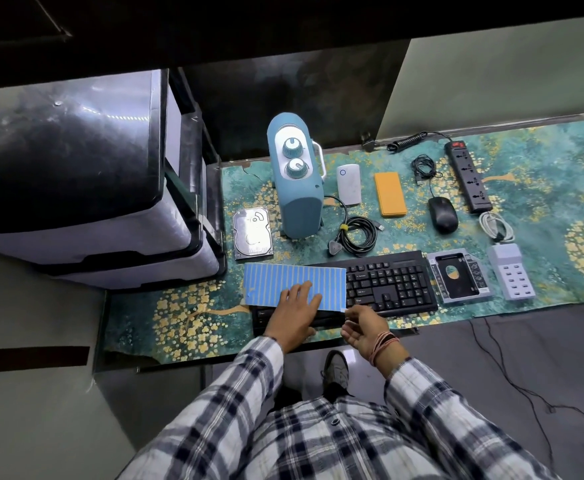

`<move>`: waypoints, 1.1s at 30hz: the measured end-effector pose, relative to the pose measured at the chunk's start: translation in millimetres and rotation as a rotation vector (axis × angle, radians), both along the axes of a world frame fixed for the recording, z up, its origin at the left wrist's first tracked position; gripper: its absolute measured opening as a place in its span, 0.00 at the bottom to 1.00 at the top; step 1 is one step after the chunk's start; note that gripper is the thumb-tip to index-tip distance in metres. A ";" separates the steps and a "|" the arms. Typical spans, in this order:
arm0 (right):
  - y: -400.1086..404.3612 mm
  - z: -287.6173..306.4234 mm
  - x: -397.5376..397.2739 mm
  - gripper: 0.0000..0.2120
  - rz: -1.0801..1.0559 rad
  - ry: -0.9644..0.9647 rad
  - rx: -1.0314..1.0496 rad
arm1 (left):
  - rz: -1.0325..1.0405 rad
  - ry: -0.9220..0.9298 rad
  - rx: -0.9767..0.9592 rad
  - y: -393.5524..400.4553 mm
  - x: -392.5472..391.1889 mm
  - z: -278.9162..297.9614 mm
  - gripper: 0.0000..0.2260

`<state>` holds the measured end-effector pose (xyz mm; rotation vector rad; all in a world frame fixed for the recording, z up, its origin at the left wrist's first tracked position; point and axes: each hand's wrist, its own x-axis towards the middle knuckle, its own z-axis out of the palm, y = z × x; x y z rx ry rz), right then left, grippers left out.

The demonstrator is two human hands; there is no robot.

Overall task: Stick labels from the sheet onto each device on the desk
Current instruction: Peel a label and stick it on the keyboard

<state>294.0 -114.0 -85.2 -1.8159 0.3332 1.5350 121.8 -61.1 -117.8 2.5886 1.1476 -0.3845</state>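
The patterned teal surface (543, 271) is carrying a rounded blue heater (295, 181) far, a flat black keyboard (387, 285) near. The striped blue label sheet (283, 280) is lying across the keyboard's left end. The left hand (292, 315) is pressing it, fingers straight. The right hand (361, 330) is pinching a label at the sheet's near-right corner.
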 end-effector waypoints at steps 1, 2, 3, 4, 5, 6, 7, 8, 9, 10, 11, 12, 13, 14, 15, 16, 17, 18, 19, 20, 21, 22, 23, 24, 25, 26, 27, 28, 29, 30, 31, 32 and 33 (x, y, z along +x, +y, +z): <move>-2.2 -0.5 1.7 0.06 0.001 0.013 -0.012 | -0.021 0.045 0.009 3.1 4.1 1.8 0.33; -4.0 -1.0 3.4 0.05 -0.003 0.030 -0.020 | -0.043 0.076 0.025 5.8 7.4 3.8 0.33; -5.2 -1.9 4.8 0.05 -0.014 0.052 -0.022 | -0.060 0.099 0.036 7.8 9.8 6.5 0.33; -5.7 -2.9 5.8 0.06 -0.030 0.080 -0.015 | -0.072 0.114 0.040 8.9 11.5 8.7 0.33; -6.1 -3.1 7.0 0.06 -0.052 0.114 0.004 | -0.080 0.123 0.039 9.3 13.6 11.5 0.33; -6.0 -4.2 7.7 0.06 -0.076 0.145 0.026 | -0.087 0.128 0.037 9.1 15.3 13.5 0.34; -6.7 -4.1 8.0 0.06 -0.099 0.168 0.044 | -0.092 0.133 0.029 8.5 17.3 15.6 0.34; -6.8 -4.3 7.8 0.05 -0.118 0.184 0.055 | -0.093 0.137 0.022 7.4 18.7 17.0 0.35; -7.1 -4.1 7.5 0.04 -0.136 0.196 0.061 | -0.092 0.144 0.019 6.0 19.8 18.4 0.35; -7.1 -4.8 7.1 0.03 -0.160 0.207 0.062 | -0.094 0.150 0.023 4.4 20.8 19.0 0.35; -7.3 -5.1 6.4 0.03 -0.187 0.217 0.061 | -0.093 0.158 0.025 2.1 21.3 18.9 0.35; -7.2 -4.5 5.3 0.03 -0.213 0.225 0.063 | -0.091 0.161 0.028 -0.1 21.5 18.3 0.35; -7.5 -3.7 3.3 0.03 -0.236 0.230 0.062 | -0.087 0.165 0.033 -1.6 20.8 17.3 0.35; -7.6 -3.3 1.0 0.03 -0.253 0.232 0.064 | -0.087 0.172 0.043 -1.9 20.1 16.1 0.35; -8.3 -2.6 -1.9 0.04 -0.255 0.229 0.066 | -0.092 0.185 0.051 -0.6 19.4 15.4 0.36; -8.9 -3.2 -4.6 0.05 -0.255 0.220 0.063 | -0.101 0.196 0.054 2.3 19.1 15.2 0.38; -9.9 -2.1 -6.4 0.06 -0.247 0.205 0.058 | -0.111 0.208 0.051 6.9 19.5 15.0 0.40; -10.4 -2.4 -7.1 0.07 -0.241 0.191 0.056 | -0.115 0.220 0.044 12.8 21.3 15.2 0.42; -11.1 -2.3 -7.2 0.08 -0.234 0.184 0.055 | -0.113 0.234 0.034 19.3 23.5 15.9 0.45; -11.2 -2.5 -6.5 0.08 -0.231 0.182 0.058 | -0.106 0.249 0.024 26.2 26.4 16.2 0.48; -11.8 -0.5 -5.8 0.07 -0.228 0.181 0.059 | -0.096 0.266 0.014 32.5 28.7 16.1 0.51; -12.3 -0.6 -4.6 0.08 -0.230 0.182 0.063 | -0.088 0.287 0.000 38.1 30.8 16.4 0.54; -12.9 0.1 -3.5 0.08 -0.231 0.182 0.069 | -0.083 0.313 -0.020 42.7 31.7 16.4 0.56; -13.2 -0.5 -2.0 0.09 -0.234 0.184 0.075 | -0.082 0.338 -0.045 46.3 33.0 16.0 0.58; -13.5 0.5 -1.0 0.08 -0.234 0.190 0.078 | -0.080 0.355 -0.071 48.9 33.5 16.0 0.59; -13.4 0.8 -0.4 0.07 -0.239 0.197 0.080 | -0.078 0.357 -0.092 50.6 33.8 15.9 0.59; -13.5 1.4 0.7 0.07 -0.246 0.204 0.079 | -0.081 0.349 -0.101 51.1 34.8 15.2 0.59; -13.6 0.3 1.0 0.07 -0.255 0.211 0.081 | -0.087 0.337 -0.098 51.4 35.1 15.0 0.59; -14.3 0.4 1.0 0.07 -0.261 0.216 0.080 | -0.097 0.323 -0.093 51.1 35.8 15.5 0.60; -14.8 -1.2 0.3 0.08 -0.268 0.212 0.077 | -0.106 0.308 -0.096 51.0 35.6 15.8 0.60; -15.7 -1.7 -0.9 0.10 -0.269 0.200 0.077 | -0.111 0.290 -0.107 50.3 35.0 16.5 0.60; -16.0 -3.6 -2.2 0.12 -0.271 0.179 0.070 | -0.109 0.268 -0.124 49.1 33.4 17.3 0.60; -16.4 -3.2 -2.9 0.12 -0.274 0.145 0.057 | -0.105 0.244 -0.145 47.4 31.6 18.4 0.59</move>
